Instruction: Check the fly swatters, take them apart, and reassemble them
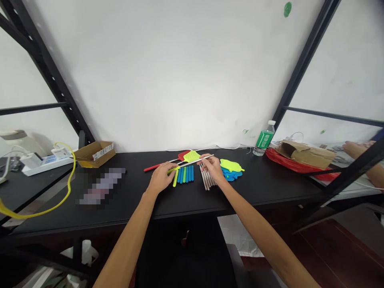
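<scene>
My left hand (pixel 161 177) is closed on a yellow-green plastic handle (pixel 173 170). A thin metal rod (pixel 195 161) runs from that handle to my right hand (pixel 212 167), whose fingers pinch it near its far end. Handle and rod line up, though my fingers partly hide the joint. Below them lies a row of loose blue and yellow-green handles (pixel 186 175). More metal rods (pixel 206 181) rest under my right hand. Just right of it are stacked fly swatter heads, yellow-green (pixel 231 164) over blue (pixel 232 175). Behind my hands lie a red fly swatter (pixel 152 167) and a yellow-green swatter head (pixel 192 156).
On the black table (pixel 258 188) stand a water bottle (pixel 265 139) and an open cardboard box (pixel 95 154). A blurred-out object (pixel 102 187), a yellow cable (pixel 69 184) and a power strip (pixel 48 165) are leftward. Rightward are torn cardboard (pixel 306 154) and another person's hand (pixel 355 149).
</scene>
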Available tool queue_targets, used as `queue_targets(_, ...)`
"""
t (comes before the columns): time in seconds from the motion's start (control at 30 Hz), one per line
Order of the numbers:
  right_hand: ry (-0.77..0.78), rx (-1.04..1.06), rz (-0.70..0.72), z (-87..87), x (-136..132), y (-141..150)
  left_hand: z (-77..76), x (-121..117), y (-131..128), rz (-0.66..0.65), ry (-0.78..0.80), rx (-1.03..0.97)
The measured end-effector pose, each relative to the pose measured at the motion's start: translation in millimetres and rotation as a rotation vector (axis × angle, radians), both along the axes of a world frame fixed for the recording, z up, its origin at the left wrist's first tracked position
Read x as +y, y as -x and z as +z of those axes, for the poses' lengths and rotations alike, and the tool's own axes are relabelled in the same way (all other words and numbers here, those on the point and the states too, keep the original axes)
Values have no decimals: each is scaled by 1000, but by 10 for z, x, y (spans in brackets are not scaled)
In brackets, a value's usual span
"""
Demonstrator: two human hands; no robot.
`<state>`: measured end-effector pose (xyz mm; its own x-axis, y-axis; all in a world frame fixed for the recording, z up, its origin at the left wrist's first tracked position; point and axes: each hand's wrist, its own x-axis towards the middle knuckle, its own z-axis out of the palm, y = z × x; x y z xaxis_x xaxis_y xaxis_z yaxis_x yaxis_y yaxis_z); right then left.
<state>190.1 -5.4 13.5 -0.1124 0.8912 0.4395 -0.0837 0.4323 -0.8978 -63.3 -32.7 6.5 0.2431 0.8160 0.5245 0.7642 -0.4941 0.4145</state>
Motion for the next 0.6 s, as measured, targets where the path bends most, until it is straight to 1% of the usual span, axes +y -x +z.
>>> queue_targets(0.2, -32, -3, 0, -25, 12, -5, 16, -13, -9, 8, 11, 14)
queue_targets(0.37, -51, 2, 3, -48, 27, -3, 6, -5, -3, 0, -14, 15)
queue_targets(0.6, -43, -17, -2, -55, 41, 1, -15, 12, 6, -7, -36, 13)
